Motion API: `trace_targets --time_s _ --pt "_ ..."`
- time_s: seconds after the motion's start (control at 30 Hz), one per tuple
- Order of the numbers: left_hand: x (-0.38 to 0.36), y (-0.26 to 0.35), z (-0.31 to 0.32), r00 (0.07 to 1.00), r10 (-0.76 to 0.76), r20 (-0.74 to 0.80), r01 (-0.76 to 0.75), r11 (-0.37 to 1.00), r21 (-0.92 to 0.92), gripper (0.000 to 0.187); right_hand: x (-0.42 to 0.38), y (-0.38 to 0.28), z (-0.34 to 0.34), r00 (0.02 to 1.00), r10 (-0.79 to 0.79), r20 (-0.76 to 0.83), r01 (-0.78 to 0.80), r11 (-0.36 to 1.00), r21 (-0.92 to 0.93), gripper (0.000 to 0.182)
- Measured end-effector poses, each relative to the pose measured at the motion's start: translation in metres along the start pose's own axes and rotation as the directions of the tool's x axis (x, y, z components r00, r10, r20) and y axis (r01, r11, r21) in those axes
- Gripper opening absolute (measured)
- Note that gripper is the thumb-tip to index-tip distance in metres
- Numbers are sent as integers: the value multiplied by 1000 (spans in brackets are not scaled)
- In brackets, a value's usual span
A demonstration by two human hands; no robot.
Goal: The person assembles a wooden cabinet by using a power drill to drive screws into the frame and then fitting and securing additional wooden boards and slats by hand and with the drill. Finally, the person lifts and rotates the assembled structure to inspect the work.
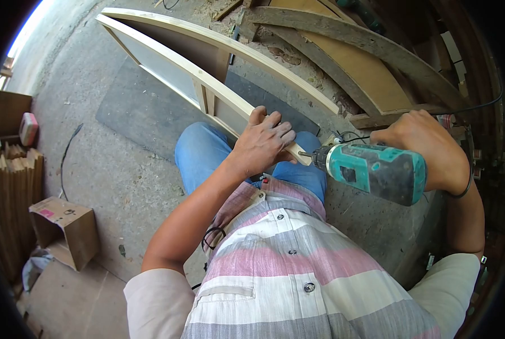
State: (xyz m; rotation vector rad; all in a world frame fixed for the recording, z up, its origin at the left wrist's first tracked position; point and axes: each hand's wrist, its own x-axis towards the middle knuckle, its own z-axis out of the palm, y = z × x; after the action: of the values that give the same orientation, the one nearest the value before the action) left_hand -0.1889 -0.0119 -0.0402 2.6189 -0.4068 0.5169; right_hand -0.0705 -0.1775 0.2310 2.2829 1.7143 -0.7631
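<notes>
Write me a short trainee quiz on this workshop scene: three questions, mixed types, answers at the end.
1. Multiple choice. The right hand holds:
a) a hammer
b) a drill
c) a handsaw

2. True or false. The left hand is on the wooden frame, close to where the drill's bit points.

3. Fill the gap. The cardboard box is nearer the picture's ____ edge than the opposite side.

Key
1. b
2. True
3. left
</notes>
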Motion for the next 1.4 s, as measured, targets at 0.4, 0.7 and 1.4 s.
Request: trace_targets --time_s 0.4,0.7,1.4 --pt "4 5 -9 1000 17 15 -18 999 39 48 -14 11 7 998 36 -55 -30 994 106 36" --pt "11 5 -12 998 66 10 -67 992 105 47 -54 6 -1 984 26 -174 -26 1000 4 42" --pt "15 -56 -65 951 -65 304 -23 961 277 45 -22 93 727 141 976 -167 -52 176 983 41"
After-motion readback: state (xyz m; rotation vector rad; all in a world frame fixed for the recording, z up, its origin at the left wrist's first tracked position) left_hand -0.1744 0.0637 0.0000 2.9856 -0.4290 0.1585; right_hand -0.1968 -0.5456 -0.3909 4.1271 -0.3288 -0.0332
